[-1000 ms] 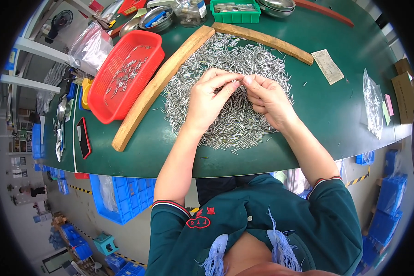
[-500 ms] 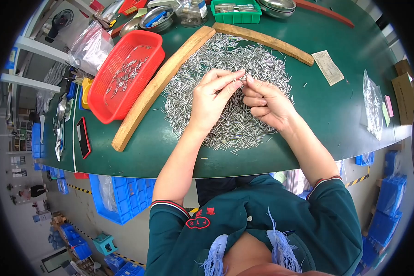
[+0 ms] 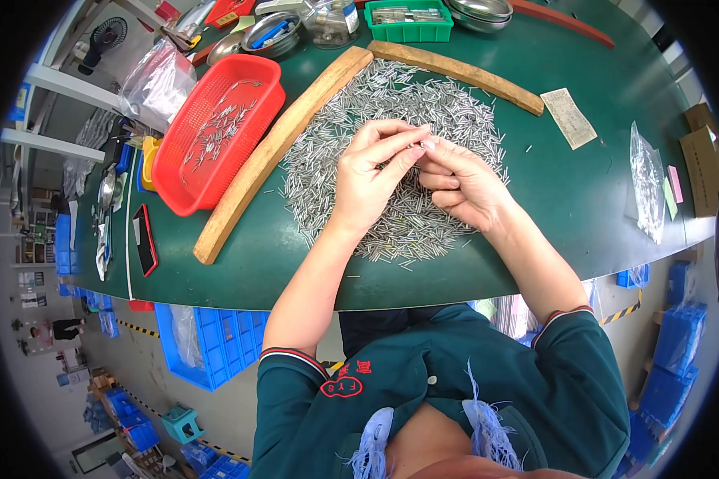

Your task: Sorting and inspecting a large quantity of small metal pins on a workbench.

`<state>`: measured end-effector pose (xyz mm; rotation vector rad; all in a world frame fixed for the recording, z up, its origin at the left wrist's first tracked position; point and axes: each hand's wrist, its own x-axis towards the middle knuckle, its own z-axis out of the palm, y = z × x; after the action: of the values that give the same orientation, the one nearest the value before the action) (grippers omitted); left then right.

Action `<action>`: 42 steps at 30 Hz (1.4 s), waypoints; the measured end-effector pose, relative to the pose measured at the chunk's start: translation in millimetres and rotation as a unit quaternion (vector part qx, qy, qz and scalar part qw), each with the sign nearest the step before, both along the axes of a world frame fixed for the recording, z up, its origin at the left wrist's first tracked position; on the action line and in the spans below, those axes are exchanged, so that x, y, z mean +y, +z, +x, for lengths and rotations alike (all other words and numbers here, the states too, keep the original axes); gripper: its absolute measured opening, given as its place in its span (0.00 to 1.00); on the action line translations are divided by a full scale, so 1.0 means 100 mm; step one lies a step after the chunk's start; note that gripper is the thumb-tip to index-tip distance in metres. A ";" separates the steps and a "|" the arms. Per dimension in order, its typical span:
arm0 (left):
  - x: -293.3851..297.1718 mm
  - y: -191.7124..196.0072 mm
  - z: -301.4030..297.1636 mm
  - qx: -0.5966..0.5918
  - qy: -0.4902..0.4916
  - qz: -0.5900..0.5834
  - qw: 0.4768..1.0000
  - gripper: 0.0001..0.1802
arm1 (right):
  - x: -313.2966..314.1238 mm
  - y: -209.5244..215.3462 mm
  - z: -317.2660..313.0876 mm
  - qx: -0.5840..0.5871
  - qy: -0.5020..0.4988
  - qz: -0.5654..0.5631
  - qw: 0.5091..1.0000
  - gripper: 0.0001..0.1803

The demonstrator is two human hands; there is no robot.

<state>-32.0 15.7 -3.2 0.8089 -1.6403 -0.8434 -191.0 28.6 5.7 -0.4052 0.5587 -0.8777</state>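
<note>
Hands raised together, left hand (image 3: 373,172) and right hand (image 3: 459,182) fingertips touching, above metal pins (image 3: 391,112)

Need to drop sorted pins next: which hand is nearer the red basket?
Left. The left hand is over the pile of metal pins, on the side toward the red basket; the right hand is farther off.

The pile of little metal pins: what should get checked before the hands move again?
1. Pile of pins kept between the two wooden strips: mostly ok, a few strays outside.
2. Left hand and right hand fingertips meeting above the pile: ok.
3. A pin pinched between them: cannot tell.
4. Red basket close on the left, some pins inside: ok.
5. Green table edge free of pins: ok.
</note>
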 end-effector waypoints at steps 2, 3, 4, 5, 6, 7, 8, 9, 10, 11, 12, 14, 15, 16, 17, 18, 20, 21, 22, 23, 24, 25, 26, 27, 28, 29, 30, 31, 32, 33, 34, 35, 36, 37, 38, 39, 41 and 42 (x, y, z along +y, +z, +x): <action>0.01 0.02 -0.01 -0.011 0.008 0.002 1.000 0.14 | 0.00 0.00 0.00 -0.002 -0.001 0.004 1.000 0.05; 0.01 0.02 -0.01 -0.011 0.008 0.002 1.000 0.14 | 0.00 0.00 0.00 -0.002 0.000 0.004 1.000 0.05; 0.02 0.01 -0.01 -0.006 0.005 0.004 1.000 0.14 | 0.00 0.00 0.00 -0.007 0.002 0.006 1.000 0.04; 0.02 0.01 0.00 -0.001 0.002 0.005 1.000 0.14 | 0.00 -0.01 0.00 -0.011 0.005 0.008 1.000 0.04; 0.01 0.00 0.00 -0.001 0.003 0.005 1.000 0.14 | 0.00 -0.01 0.00 -0.011 0.005 0.008 1.000 0.04; 0.01 -0.01 -0.01 0.000 0.000 0.010 1.000 0.13 | 0.00 -0.02 0.00 -0.019 0.009 0.026 0.999 0.04; 0.01 -0.01 0.00 0.000 -0.003 0.014 1.000 0.13 | 0.00 -0.02 0.00 -0.028 0.012 0.043 0.999 0.05; 0.01 -0.01 -0.01 0.000 -0.003 0.014 1.000 0.13 | 0.00 -0.03 -0.01 -0.027 0.012 0.043 0.999 0.05; 0.02 0.00 -0.01 -0.009 -0.007 0.024 1.000 0.14 | -0.01 -0.06 -0.02 -0.043 0.022 0.049 0.998 0.05; 0.02 0.00 -0.01 -0.019 -0.011 0.035 0.999 0.14 | -0.01 -0.07 -0.02 -0.058 0.031 0.054 0.996 0.05; 0.02 0.00 -0.01 -0.019 -0.010 0.035 0.999 0.14 | -0.01 -0.08 -0.02 -0.058 0.032 0.054 0.996 0.05; 0.02 0.00 -0.01 -0.019 -0.009 0.039 0.999 0.14 | -0.01 -0.09 -0.02 -0.060 0.034 0.060 0.996 0.07; 0.02 0.00 -0.01 -0.019 -0.008 0.038 0.999 0.14 | -0.02 -0.09 -0.02 -0.060 0.034 0.060 0.996 0.07; 0.02 0.00 -0.01 -0.015 -0.003 0.034 0.999 0.14 | -0.02 -0.10 -0.02 -0.062 0.039 0.062 0.995 0.07; 0.02 -0.01 -0.01 -0.010 0.003 0.030 0.999 0.13 | -0.02 -0.10 -0.02 -0.064 0.043 0.064 0.995 0.07; 0.02 0.00 -0.01 -0.010 0.003 0.030 0.999 0.13 | -0.02 -0.10 -0.02 -0.064 0.043 0.064 0.995 0.07; 0.02 0.00 -0.01 -0.007 -0.001 0.034 0.999 0.13 | -0.02 -0.10 -0.02 -0.073 0.042 0.068 0.994 0.07; 0.01 -0.01 -0.01 -0.007 -0.001 0.033 0.999 0.13 | -0.02 -0.10 -0.02 -0.073 0.042 0.067 0.994 0.07; 0.01 -0.02 -0.01 -0.008 -0.003 0.026 1.000 0.12 | -0.02 -0.11 -0.03 -0.080 0.044 0.071 0.993 0.07; 0.00 -0.03 0.00 -0.009 -0.005 0.018 1.000 0.12 | -0.02 -0.12 -0.03 -0.087 0.045 0.075 0.992 0.07; 0.00 -0.03 0.00 -0.009 -0.005 0.018 1.000 0.12 | -0.03 -0.13 -0.03 -0.087 0.045 0.075 0.992 0.07; 0.00 -0.03 0.00 -0.008 -0.009 0.015 1.000 0.11 | -0.03 -0.13 -0.03 -0.086 0.045 0.075 0.992 0.08; 0.00 -0.03 0.00 -0.007 -0.012 0.012 1.000 0.11 | -0.03 -0.14 -0.03 -0.085 0.046 0.074 0.993 0.08; 0.00 -0.03 0.00 -0.007 -0.012 0.012 1.000 0.11 | -0.02 -0.13 -0.03 -0.085 0.046 0.074 0.993 0.08; 0.00 -0.03 0.01 -0.020 -0.016 0.003 1.000 0.12 | -0.02 -0.12 -0.02 -0.084 0.043 0.088 0.992 0.08; 0.00 -0.02 0.02 -0.033 -0.020 -0.006 0.999 0.12 | -0.01 -0.10 -0.01 -0.084 0.041 0.102 0.990 0.09; 0.01 0.00 0.02 -0.033 -0.019 -0.007 0.999 0.12 | 0.00 -0.07 0.01 -0.084 0.041 0.102 0.990 0.09; 0.01 0.03 0.02 -0.065 -0.034 -0.031 0.997 0.13 | 0.00 -0.03 0.02 -0.047 0.034 0.121 0.991 0.10; 0.02 0.05 0.01 -0.096 -0.048 -0.055 0.993 0.13 | 0.00 -0.01 0.03 -0.011 0.027 0.140 0.990 0.12; 0.06 0.05 -0.02 -0.054 -0.065 0.007 0.996 0.16 | -0.01 -0.02 0.02 0.019 0.037 0.128 0.991 0.13; 0.06 0.06 -0.01 -0.054 -0.065 0.007 0.996 0.16 | -0.01 -0.02 0.02 0.020 0.038 0.128 0.991 0.13; 0.04 0.08 0.01 -0.063 -0.058 -0.015 0.996 0.16 | 0.00 -0.01 0.02 -0.004 0.040 0.127 0.991 0.14; 0.01 0.09 0.03 -0.071 -0.051 -0.037 0.995 0.16 | 0.01 -0.01 0.02 -0.028 0.042 0.127 0.991 0.14; -0.03 0.07 0.06 -0.059 -0.031 -0.028 0.997 0.15 | 0.00 -0.02 0.00 -0.028 0.041 0.127 0.991 0.14; -0.08 0.08 0.11 -0.055 -0.006 -0.022 0.998 0.13 | -0.02 -0.06 -0.02 -0.062 0.054 0.114 0.990 0.14; -0.17 0.09 0.17 -0.061 0.035 -0.005 0.998 0.12 | -0.04 -0.08 -0.03 -0.096 0.067 0.100 0.988 0.14; -0.43 0.00 0.37 -0.142 0.112 0.011 0.983 0.13 | -0.06 -0.11 -0.02 -0.103 0.064 0.095 0.988 0.15; -0.58 -0.10 0.49 -0.215 0.146 0.010 0.966 0.14 | -0.06 -0.11 -0.02 -0.109 0.058 0.092 0.988 0.15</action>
<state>17.0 -42.0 -13.0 1.2801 -1.8250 -0.4962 -192.6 22.5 -5.7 -0.1695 0.4056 -0.7402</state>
